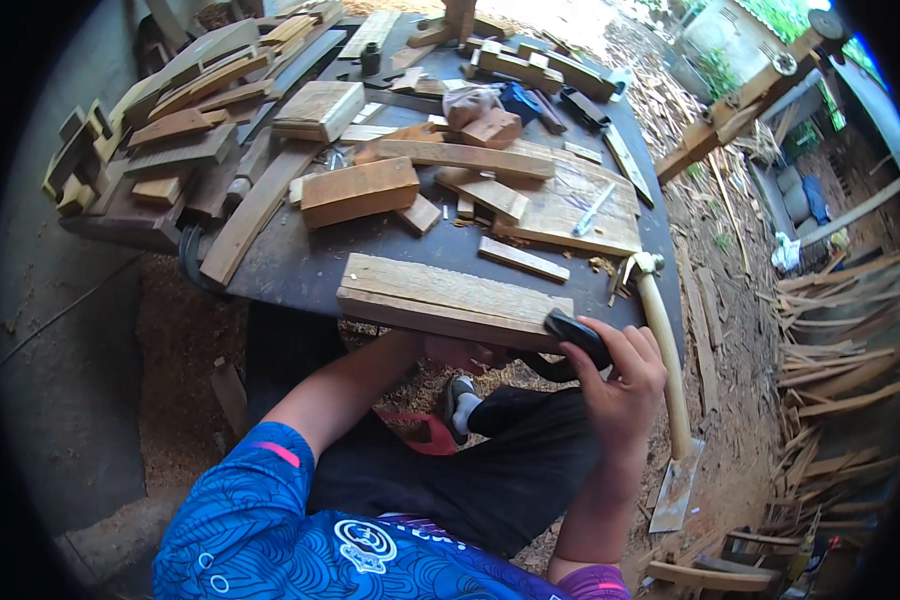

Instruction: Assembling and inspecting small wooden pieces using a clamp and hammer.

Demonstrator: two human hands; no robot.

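A long pale wooden block [450,295] lies along the table's near edge. My right hand [615,375] is closed around a black tool [570,330] at the block's right end, thumb toward me; I cannot make out the tool's kind. My left hand [455,352] is beneath the block and table edge, partly in shadow, its fingers mostly hidden. To the right, a claw hammer [660,322] with a pale handle rests by the table edge. Beyond the block lie a narrow strip [523,260], a wide board [540,225] with a white pen-like item on it, and an orange-brown block [360,193].
The dark table [270,255] carries several offcuts and stacked boards [190,130] toward the back and left. A wooden frame [720,120] rises at the back right. Scrap wood [835,380] is piled on the ground at right; a grey wall [60,320] stands at left.
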